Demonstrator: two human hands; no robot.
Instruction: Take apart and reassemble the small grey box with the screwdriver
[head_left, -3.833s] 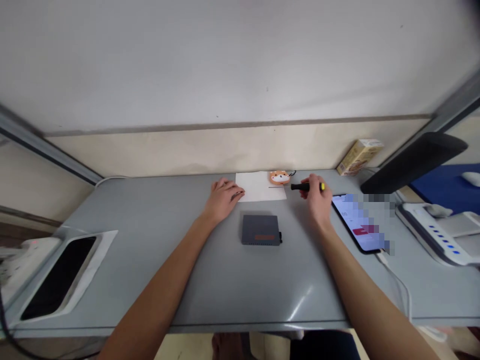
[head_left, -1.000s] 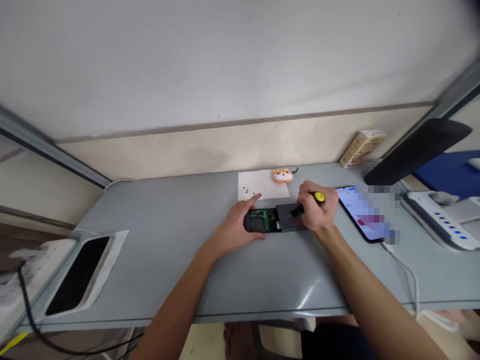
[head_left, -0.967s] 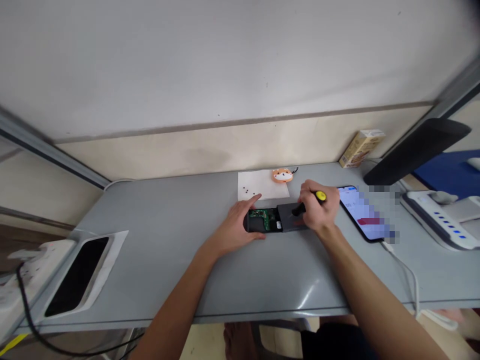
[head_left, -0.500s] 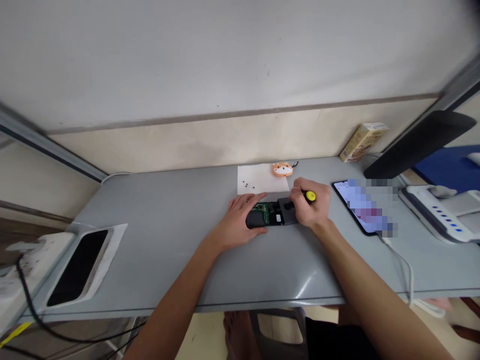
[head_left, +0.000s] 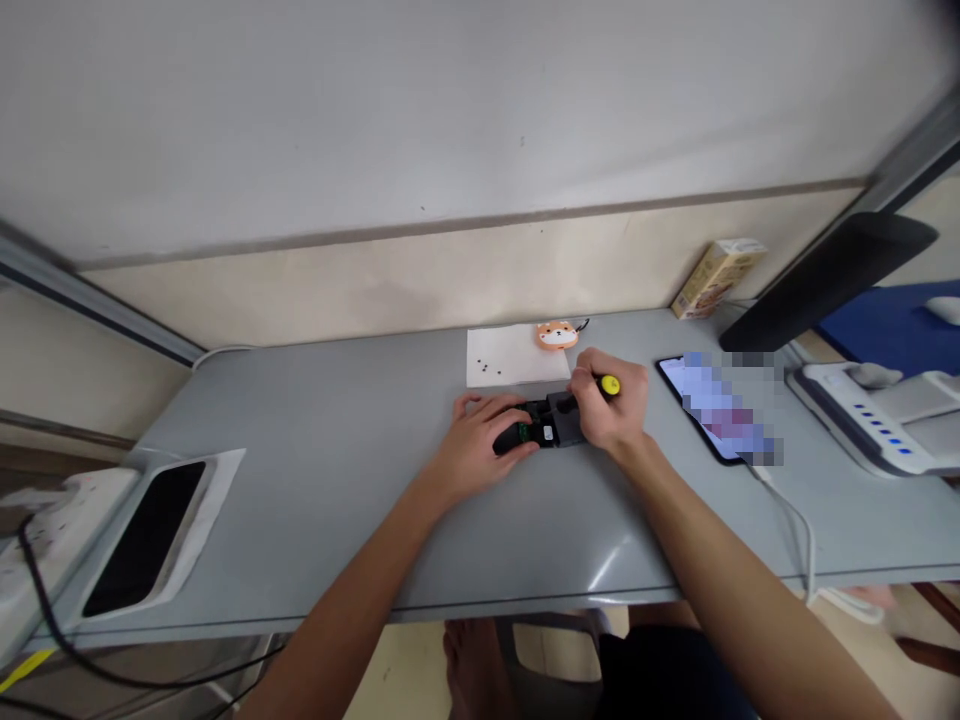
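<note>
A small dark grey box (head_left: 561, 428) lies on the grey desk (head_left: 360, 500), its inner part with a green circuit board (head_left: 525, 431) slid partly out to the left. My left hand (head_left: 480, 445) is closed over that inner part. My right hand (head_left: 609, 405) presses on the grey cover and also grips a black screwdriver with a yellow cap (head_left: 609, 384). Just behind lies a white paper sheet (head_left: 516, 354) with several tiny dark screws (head_left: 489, 369) on it, and an orange animal-shaped charm (head_left: 556, 334) at its far right corner.
A lit phone (head_left: 712, 408) with a white cable (head_left: 795, 525) lies right of my hands. A cardboard carton (head_left: 717, 276) stands at the wall. A black monitor (head_left: 825, 282) and a white device (head_left: 877, 415) are at far right. A black-screened device (head_left: 146, 535) sits at left.
The box was whole on the desk earlier; now its board is pulled out. Over the last second my hands closed together, sliding the cover and inner part toward each other. More screws lie on the paper.
</note>
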